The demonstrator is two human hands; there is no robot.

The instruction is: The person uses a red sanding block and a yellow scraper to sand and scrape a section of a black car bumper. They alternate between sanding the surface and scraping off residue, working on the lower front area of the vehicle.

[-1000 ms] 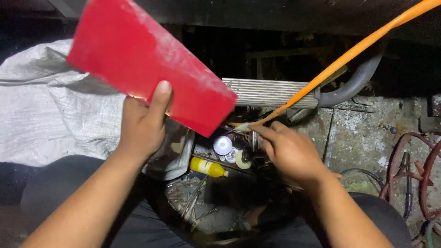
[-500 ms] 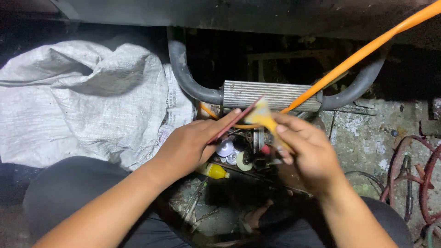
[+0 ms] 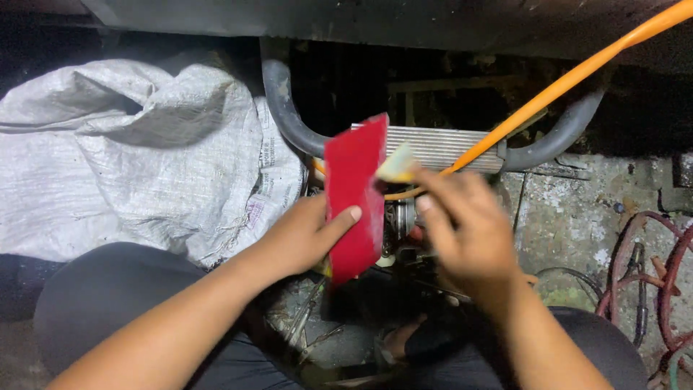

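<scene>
A white woven sack (image 3: 137, 155) lies at nine o'clock. The left hand (image 3: 299, 238) has its fingers clasped round a red sheet (image 3: 354, 195) held upright at centre. At three o'clock of it, the blurred right hand (image 3: 469, 227) pinches a pale yellow scrap (image 3: 397, 166) against the sheet's edge, before a ribbed metal block (image 3: 444, 148) crossed by an orange hose (image 3: 563, 83).

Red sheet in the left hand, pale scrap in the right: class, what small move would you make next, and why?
Probably bring the right hand and its pale scrap onto the red sheet. The left hand holds the sheet upright by its edge, and the scrap already sits right beside its upper edge.
</scene>
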